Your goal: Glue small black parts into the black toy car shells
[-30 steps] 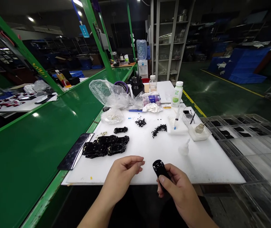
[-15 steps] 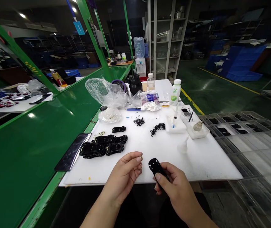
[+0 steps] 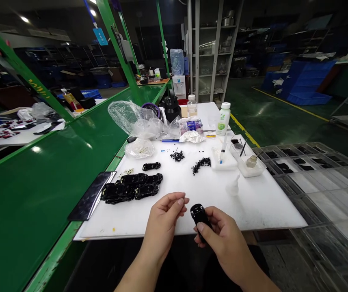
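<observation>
My right hand (image 3: 219, 235) grips a small black plastic shell (image 3: 198, 213) over the near edge of the white board (image 3: 265, 207). My left hand (image 3: 164, 219) hovers just left of the shell with its fingertips pinched together; whether anything is between them I cannot make out. A stack of black plastic parts (image 3: 131, 188) lies on the board to the left, one single black part (image 3: 151, 166) behind it. Two heaps of tiny black pieces (image 3: 201, 164) sit further back.
A dark phone (image 3: 92, 195) lies on the board's left edge by the green conveyor (image 3: 39, 170). Plastic bags (image 3: 134, 119), bottles (image 3: 223, 118), a syringe (image 3: 222, 150) and a white dish (image 3: 248, 166) stand at the back. Clear trays (image 3: 314, 174) fill the right.
Both hands have drawn closer together, the left one's pinched fingertips moving toward the shell. The view has shifted slightly with the head.
</observation>
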Available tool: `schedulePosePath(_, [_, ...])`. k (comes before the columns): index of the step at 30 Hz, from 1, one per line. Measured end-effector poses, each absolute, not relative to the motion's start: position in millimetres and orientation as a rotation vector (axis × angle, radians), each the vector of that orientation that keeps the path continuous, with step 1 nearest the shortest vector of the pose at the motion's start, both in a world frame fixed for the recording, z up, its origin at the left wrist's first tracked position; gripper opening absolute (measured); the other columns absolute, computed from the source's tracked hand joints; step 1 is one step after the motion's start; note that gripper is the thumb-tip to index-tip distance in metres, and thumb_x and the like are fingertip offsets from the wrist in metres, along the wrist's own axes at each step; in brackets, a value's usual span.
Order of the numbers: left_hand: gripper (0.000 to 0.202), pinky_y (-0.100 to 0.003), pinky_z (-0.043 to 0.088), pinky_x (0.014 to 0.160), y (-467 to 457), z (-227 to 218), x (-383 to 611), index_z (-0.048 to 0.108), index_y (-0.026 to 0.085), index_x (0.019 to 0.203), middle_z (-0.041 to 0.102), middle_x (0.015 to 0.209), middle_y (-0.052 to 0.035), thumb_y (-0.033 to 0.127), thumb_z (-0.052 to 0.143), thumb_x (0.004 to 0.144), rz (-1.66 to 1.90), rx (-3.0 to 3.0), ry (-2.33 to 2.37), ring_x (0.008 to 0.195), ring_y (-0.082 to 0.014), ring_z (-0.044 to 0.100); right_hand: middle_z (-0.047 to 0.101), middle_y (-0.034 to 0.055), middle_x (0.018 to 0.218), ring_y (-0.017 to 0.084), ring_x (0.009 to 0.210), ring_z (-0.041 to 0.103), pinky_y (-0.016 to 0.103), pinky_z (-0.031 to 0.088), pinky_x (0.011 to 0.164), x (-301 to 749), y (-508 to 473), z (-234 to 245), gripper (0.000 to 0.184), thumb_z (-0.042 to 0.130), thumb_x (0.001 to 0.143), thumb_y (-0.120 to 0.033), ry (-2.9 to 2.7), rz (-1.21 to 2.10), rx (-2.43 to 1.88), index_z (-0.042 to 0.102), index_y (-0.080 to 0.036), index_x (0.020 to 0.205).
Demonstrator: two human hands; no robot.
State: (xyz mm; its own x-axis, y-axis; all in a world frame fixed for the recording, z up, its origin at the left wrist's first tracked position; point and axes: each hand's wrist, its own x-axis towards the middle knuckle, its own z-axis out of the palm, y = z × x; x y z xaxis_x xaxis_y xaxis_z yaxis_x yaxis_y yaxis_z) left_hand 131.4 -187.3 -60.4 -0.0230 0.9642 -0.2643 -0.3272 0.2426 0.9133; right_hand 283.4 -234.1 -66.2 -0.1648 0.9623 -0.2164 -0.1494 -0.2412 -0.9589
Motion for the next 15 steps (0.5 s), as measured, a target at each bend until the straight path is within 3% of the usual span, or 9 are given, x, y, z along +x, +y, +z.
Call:
schedulePosePath(9, [0.023,-0.022,0.046,0.06,-188,-50,110,0.076,0.014,0.086,0.076,0.079,-0.0085,0.031,0.082,0.071,0.955,0.802,1.105,0.063,-0.011,0.061,0.063,-0.0003,0.079,0.013,0.069,0.061,0.024,0.051,0.068,286,-237,-58,0.019,0.056,0.092,-0.031,-1.211,1.462,-1.277,0.064,-0.019,0.104])
schedulePosePath(15, [0.021,-0.023,0.046,0.066,-191,-44,109,0.075,0.015,0.09,0.076,0.083,-0.0087,0.034,0.072,0.082,0.905,0.901,1.146,0.078,-0.0157,0.066,0.064,-0.0021,0.07,0.012,0.063,0.059,0.022,0.048,0.06,290,-238,-51,0.027,0.055,0.092,-0.031,-1.344,1.362,-1.308,0.066,-0.021,0.115])
